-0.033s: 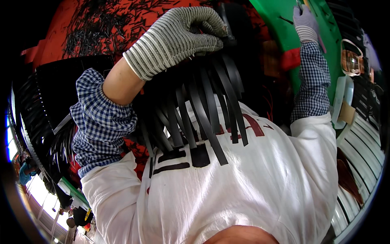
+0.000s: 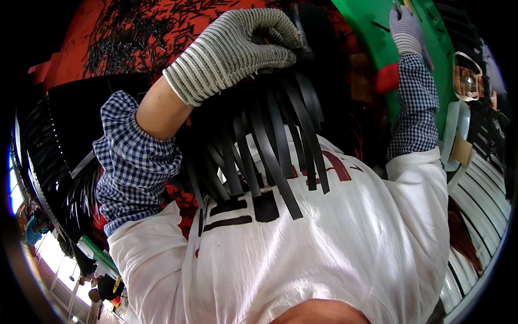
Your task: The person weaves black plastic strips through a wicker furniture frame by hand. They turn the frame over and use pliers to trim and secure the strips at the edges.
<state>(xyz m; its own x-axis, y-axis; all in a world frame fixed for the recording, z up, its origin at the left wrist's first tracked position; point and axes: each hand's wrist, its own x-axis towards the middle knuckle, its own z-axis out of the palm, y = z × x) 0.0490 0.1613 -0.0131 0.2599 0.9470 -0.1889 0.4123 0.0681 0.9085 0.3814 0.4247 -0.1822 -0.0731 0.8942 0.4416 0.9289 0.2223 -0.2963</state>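
Observation:
My left hand (image 2: 237, 54), in a grey-and-white striped knit glove, is closed at the upper middle. Its thumb and fingertips pinch the edge of a dark piece from which several flat black strips (image 2: 278, 135) hang over the front of my white shirt. The pinched part is mostly hidden by shadow and the glove. At the upper right, my gloved right hand (image 2: 406, 31) reaches over a green surface (image 2: 367, 13). Its fingers close around a small grey thing at the picture's top edge, too cut off to name. A thin yellow piece (image 2: 408, 6) is beside them.
Many short black offcuts (image 2: 124, 38) lie scattered over a red surface (image 2: 73, 48) at the upper left. A clear basket-like container with a handle (image 2: 467, 81) and a pale tray (image 2: 456, 127) are at the right, above a slatted pale surface (image 2: 480, 200). More black strips (image 2: 81, 191) hang at the left.

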